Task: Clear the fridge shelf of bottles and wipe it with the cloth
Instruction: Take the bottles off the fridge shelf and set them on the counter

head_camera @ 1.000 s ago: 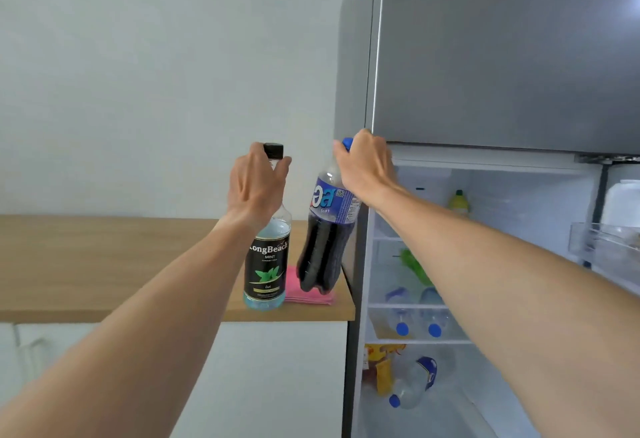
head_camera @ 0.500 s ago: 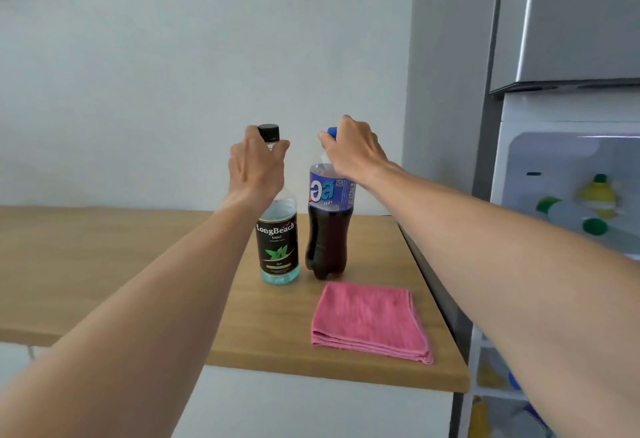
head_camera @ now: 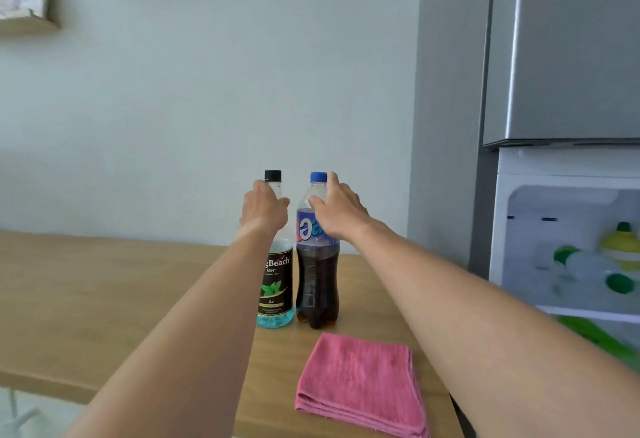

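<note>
On the right edge of the scene, fridge: grey upper door shut, lower compartment open, white interior lit. Fridge shelf not yet cleared; green-capped bottles lie on it, blurred, beside a yellow lemon-shaped bottle. Count uncertain.

Counter: pale wood, running left from the fridge side, carrying all items below.

Cloth: pink, folded, flat near the counter's front edge, just in front of the two bottles. Untouched.

Cola bottle: dark drink, blue cap, blue label. Upright on the counter; a second ago it hung in the air at the fridge. Transfer judged complete.

Mint bottle: black label, black cap, blue liquid at base. Upright, just left of the cola bottle, near touching.

Right hand: fingers spread and loosened about the cola bottle's shoulder, where half a second ago they closed over the cap. Grasp judged released.

Left hand: curled round the mint bottle's neck below the cap, as in both earlier views; how firmly, cannot tell.

Status: two bottles moved out, more remaining on the shelf. Wiping is premature until both hands return for the rest.
</note>
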Tool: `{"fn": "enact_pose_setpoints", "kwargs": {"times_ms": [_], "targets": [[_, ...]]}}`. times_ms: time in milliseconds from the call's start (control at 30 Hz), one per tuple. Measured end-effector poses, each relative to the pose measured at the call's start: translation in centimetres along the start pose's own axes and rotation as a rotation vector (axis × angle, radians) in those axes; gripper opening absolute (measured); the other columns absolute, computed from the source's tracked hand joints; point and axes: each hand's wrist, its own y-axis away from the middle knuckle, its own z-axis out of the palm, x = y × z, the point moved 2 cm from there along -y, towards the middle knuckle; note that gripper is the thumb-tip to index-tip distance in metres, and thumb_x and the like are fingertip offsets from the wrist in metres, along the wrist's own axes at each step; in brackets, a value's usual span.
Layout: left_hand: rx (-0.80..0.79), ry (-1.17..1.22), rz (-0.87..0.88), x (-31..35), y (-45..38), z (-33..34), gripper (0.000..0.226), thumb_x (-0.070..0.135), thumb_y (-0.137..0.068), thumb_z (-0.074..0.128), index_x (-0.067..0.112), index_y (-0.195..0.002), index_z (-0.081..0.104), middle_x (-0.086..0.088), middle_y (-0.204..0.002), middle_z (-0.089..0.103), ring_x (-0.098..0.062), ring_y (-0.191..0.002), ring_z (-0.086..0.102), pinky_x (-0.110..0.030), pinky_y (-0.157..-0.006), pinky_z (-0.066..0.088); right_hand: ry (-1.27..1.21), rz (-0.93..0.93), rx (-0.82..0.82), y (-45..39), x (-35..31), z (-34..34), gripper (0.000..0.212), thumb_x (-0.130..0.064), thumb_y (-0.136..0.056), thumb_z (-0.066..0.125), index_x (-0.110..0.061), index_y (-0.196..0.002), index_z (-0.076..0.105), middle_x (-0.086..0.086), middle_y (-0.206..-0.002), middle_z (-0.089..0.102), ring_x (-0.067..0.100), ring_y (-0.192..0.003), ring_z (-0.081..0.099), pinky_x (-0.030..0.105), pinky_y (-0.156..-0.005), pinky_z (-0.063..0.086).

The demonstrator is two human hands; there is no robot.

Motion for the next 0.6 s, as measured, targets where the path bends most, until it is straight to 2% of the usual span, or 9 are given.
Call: {"fn": "enact_pose_setpoints", "kwargs": {"times_ms": [100,167,233,300,367,400,467,533,600], "targets": [[0.003,-0.005,0.006,-0.7,0.8,0.7,0.049,0.026,-0.099,0.056,0.0,-0.138,0.039,-0.021,-0.137,0.05,-0.04,-0.126,0.049,-0.048,-0.101,0.041,0.08,-0.003,-0.016,1.6,1.5,0.5,0.065,-0.046,-0.102,0.042,-0.014,-0.154,0.018,0.014,-0.143,0.044,0.036,-0.131,0.042,0.05,-0.103,0.039],[0.028,-0.01,0.023,-0.9,2.3,0.8,0.056,0.029,-0.101,0.05,0.0,-0.144,0.031,-0.02,-0.146,0.044,-0.04,-0.134,0.042,-0.05,-0.105,0.037,0.108,0.004,-0.025,3.2,2.4,0.6,0.068,-0.046,-0.102,0.044,-0.012,-0.154,0.018,0.013,-0.145,0.042,0.034,-0.133,0.041,0.048,-0.105,0.039],[0.085,-0.019,0.073,-1.1,4.5,0.5,0.061,0.03,-0.102,0.045,0.001,-0.151,0.022,-0.018,-0.154,0.036,-0.039,-0.14,0.037,-0.051,-0.11,0.033,0.078,-0.012,-0.027,5.4,2.7,0.3,0.064,-0.044,-0.101,0.048,-0.011,-0.152,0.025,0.012,-0.143,0.044,0.03,-0.131,0.043,0.048,-0.107,0.041],[0.143,-0.046,0.169,-1.6,7.2,0.0,0.062,0.027,-0.102,0.042,0.002,-0.154,0.02,-0.017,-0.159,0.031,-0.038,-0.144,0.033,-0.05,-0.115,0.03,-0.001,-0.099,0.02,8.3,2.4,-0.5,0.049,-0.037,-0.101,0.05,-0.01,-0.141,0.039,0.01,-0.134,0.05,0.026,-0.123,0.05,0.047,-0.103,0.046],[0.139,-0.051,0.24,-1.8,10.2,0.0,0.06,0.026,-0.101,0.04,0.002,-0.153,0.024,-0.019,-0.159,0.031,-0.036,-0.146,0.031,-0.049,-0.119,0.029,-0.054,-0.222,0.088,12.2,2.6,-1.9,0.037,-0.029,-0.102,0.048,-0.009,-0.134,0.046,0.01,-0.129,0.056,0.024,-0.118,0.054,0.043,-0.102,0.048],[0.128,-0.043,0.267,-1.8,11.9,0.1,0.057,0.026,-0.101,0.039,0.003,-0.151,0.029,-0.019,-0.156,0.036,-0.035,-0.145,0.034,-0.048,-0.118,0.031,-0.052,-0.275,0.112,14.2,3.0,-2.7,0.038,-0.026,-0.103,0.046,-0.009,-0.136,0.047,0.011,-0.132,0.057,0.024,-0.121,0.054,0.04,-0.104,0.047],[0.095,-0.023,0.351,-1.1,15.4,0.7,0.044,0.027,-0.1,0.038,0.007,-0.138,0.046,-0.02,-0.137,0.057,-0.037,-0.13,0.05,-0.049,-0.105,0.041,-0.001,-0.331,0.138,18.2,4.6,-4.4,0.038,-0.023,-0.102,0.044,-0.006,-0.136,0.051,0.013,-0.135,0.06,0.025,-0.123,0.055,0.036,-0.102,0.045],[0.021,-0.006,0.438,0.5,19.4,1.8,0.036,0.025,-0.098,0.04,0.009,-0.124,0.059,-0.019,-0.117,0.068,-0.04,-0.112,0.061,-0.048,-0.093,0.047,0.073,-0.305,0.137,21.6,7.0,-6.4,0.037,-0.021,-0.101,0.046,-0.004,-0.133,0.055,0.014,-0.132,0.063,0.027,-0.121,0.056,0.038,-0.1,0.045],[-0.071,-0.007,0.5,2.1,23.1,3.3,0.04,0.021,-0.099,0.041,0.006,-0.131,0.06,-0.019,-0.127,0.066,-0.038,-0.121,0.059,-0.047,-0.103,0.044,0.126,-0.21,0.133,24.4,9.8,-8.8,0.038,-0.021,-0.101,0.047,-0.004,-0.133,0.056,0.014,-0.133,0.063,0.029,-0.123,0.055,0.04,-0.101,0.045]]}}
